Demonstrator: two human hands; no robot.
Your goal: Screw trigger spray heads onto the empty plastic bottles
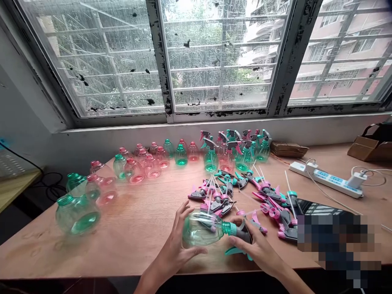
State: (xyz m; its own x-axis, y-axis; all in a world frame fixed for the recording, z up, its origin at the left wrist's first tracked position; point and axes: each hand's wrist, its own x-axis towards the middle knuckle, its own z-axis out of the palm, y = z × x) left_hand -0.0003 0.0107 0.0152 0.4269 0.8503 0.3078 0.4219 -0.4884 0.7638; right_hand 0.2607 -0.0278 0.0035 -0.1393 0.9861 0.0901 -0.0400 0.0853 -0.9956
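Note:
A clear green spray bottle (202, 228) lies on its side in the air near the table's front edge, its neck toward the right. My left hand (176, 241) cups the bottle's base, fingers behind and thumb below. My right hand (255, 245) is closed round a grey and teal trigger sprayer (241, 232), whose teal collar meets the bottle's neck; how far it is screwed on I cannot tell. Just behind the bottle lies a heap of loose pink, teal and grey spray heads (217, 200) with thin white tubes.
Several open green and pink bottles (134, 171) stand at the left and back. Bottles with sprayers fitted (228, 159) stand by the window wall. On the right are a power strip (327, 179), a dark flat device (324, 210), partly blurred, and a cardboard box (372, 143).

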